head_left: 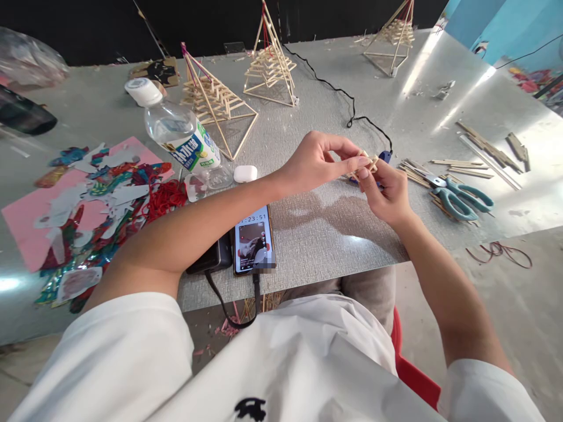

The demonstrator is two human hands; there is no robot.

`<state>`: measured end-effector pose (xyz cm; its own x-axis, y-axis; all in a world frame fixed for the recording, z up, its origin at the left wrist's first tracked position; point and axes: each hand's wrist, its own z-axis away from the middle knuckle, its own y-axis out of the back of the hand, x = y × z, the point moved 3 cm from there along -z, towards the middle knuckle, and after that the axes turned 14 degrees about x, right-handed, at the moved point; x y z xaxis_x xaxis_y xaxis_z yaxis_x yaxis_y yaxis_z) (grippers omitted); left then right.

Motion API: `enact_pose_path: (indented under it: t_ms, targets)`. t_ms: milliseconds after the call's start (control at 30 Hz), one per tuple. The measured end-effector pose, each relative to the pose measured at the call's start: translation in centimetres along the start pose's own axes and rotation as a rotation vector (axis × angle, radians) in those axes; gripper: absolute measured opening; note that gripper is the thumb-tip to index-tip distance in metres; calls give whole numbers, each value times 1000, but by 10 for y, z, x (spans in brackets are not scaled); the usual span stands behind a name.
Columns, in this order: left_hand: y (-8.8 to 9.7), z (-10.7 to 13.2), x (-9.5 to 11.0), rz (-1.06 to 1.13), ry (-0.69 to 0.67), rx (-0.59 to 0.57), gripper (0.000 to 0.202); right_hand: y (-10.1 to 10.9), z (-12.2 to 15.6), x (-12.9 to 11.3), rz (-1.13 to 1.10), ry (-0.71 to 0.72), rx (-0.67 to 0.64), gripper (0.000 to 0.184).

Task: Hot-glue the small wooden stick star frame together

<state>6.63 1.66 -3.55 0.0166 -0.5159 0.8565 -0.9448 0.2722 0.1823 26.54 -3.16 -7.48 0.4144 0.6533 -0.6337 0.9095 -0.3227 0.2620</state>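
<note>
Nearest me, at the table's [334, 246] near edge, my phone [253, 239] lies face up with its screen lit, a dark power bank [211, 258] just left of it. Above the table's middle my left hand [314, 161] and right hand [385, 190] meet, fingers of both pinched shut on a small bundle of sticks [367, 164] — pale, thin wooden pieces crossed over each other, mostly hidden by my fingertips. Right of my hands teal scissors [460, 198] rest on loose sticks. To the left lie a tipped water bottle [180, 132] and coloured paper scraps [88, 205]. Farther off stand three stick pyramids — the nearest [211, 102] beside the bottle.
</note>
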Motion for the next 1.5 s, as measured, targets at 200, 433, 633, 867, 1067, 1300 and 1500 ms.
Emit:
enact_pose_path:
  t_ms: [200, 433, 633, 867, 1067, 1300, 1500]
  targets:
    - [-1, 0, 0, 30, 10, 1, 35, 0, 1, 0, -43, 3, 4, 60]
    - [0, -2, 0, 23, -9, -37, 42, 1, 2, 0, -22, 64, 84, 56]
    - [1, -2, -6, -15, -20, -62, 29, 4, 1, 4, 20, 37, 201, 61]
    - [0, 0, -2, -43, -9, -65, 19, 4, 4, 15, -22, -21, 119, 60]
    - [-1, 1, 0, 6, 20, -105, 13, 5, 4, 14, -79, -7, 206, 53]
    - [-4, 3, 2, 34, 77, -177, 30, 7, 1, 6, 13, 73, 271, 55]
    - [-3, 3, -1, -1, 121, -180, 30, 5, 3, 12, -21, 35, 221, 48]
